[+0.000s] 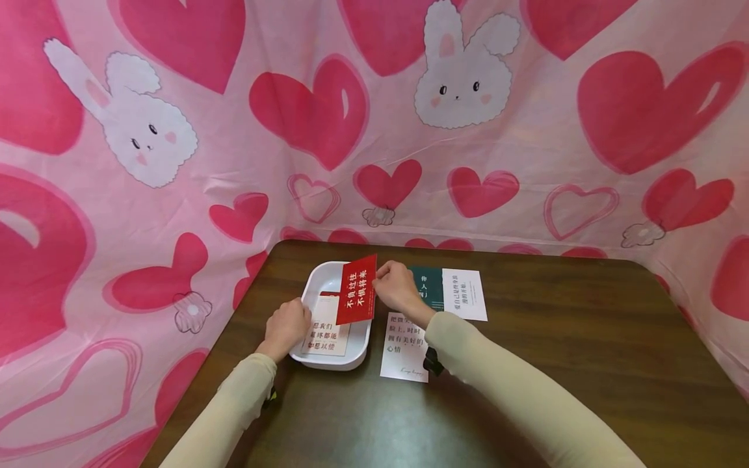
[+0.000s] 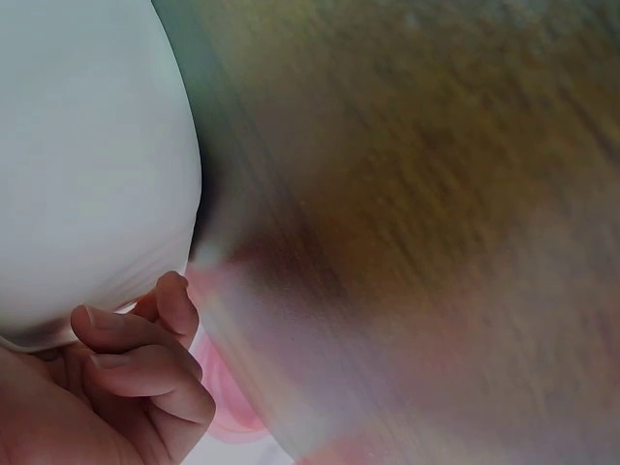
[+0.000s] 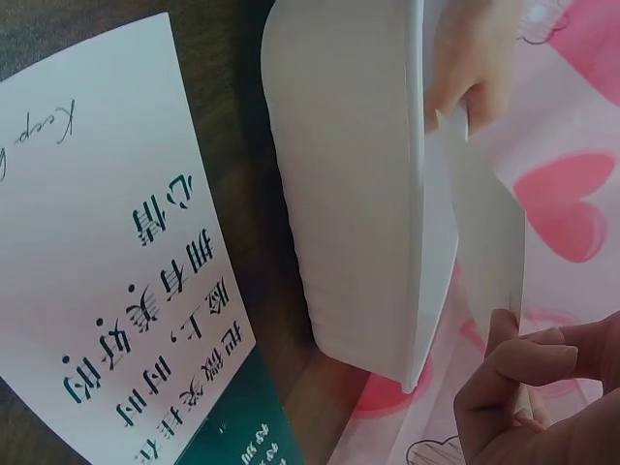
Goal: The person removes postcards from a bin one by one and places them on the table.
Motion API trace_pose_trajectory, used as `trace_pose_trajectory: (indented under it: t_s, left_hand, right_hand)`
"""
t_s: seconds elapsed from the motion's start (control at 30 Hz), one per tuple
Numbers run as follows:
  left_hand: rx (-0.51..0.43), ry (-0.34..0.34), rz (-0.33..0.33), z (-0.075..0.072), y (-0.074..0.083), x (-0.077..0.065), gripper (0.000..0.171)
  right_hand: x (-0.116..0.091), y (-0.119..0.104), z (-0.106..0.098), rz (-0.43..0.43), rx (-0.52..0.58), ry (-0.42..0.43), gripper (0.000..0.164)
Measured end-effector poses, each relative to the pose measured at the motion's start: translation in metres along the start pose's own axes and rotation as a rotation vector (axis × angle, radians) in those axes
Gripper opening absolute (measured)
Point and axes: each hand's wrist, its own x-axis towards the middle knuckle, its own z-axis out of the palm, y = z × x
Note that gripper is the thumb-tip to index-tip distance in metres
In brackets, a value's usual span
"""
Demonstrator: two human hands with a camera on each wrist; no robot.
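A red card point(image 1: 356, 290) with white Chinese characters is pinched at its upper right edge by my right hand point(image 1: 401, 286). It is tilted over the right side of a white basin point(image 1: 335, 365). In the right wrist view the card's pale back point(image 3: 492, 237) shows above the rim. My left hand point(image 1: 287, 328) grips the basin's left rim, its fingers point(image 2: 145, 363) curled against the outer wall. Inside the basin lies a cream card point(image 1: 328, 331) with dark characters, and a bit of another red piece point(image 1: 329, 294) peeks out behind it.
Right of the basin, a white card with green characters point(image 1: 400, 354) lies on the brown wooden table point(image 1: 562, 338), partly under my right forearm. Behind it are a dark green card point(image 1: 432, 286) and another white card point(image 1: 465, 294). A pink heart-and-rabbit cloth point(image 1: 409, 143) hangs around the table.
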Motion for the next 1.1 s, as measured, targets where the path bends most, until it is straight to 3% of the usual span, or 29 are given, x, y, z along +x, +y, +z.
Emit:
trace_pose_trajectory:
  t_s: [1.1]
  left_hand:
    - [-0.009, -0.003, -0.007, 0.001, -0.002, -0.001, 0.030]
  right_hand:
    - [-0.018, 0.031, -0.030, 0.001, 0.027, 0.048, 0.021]
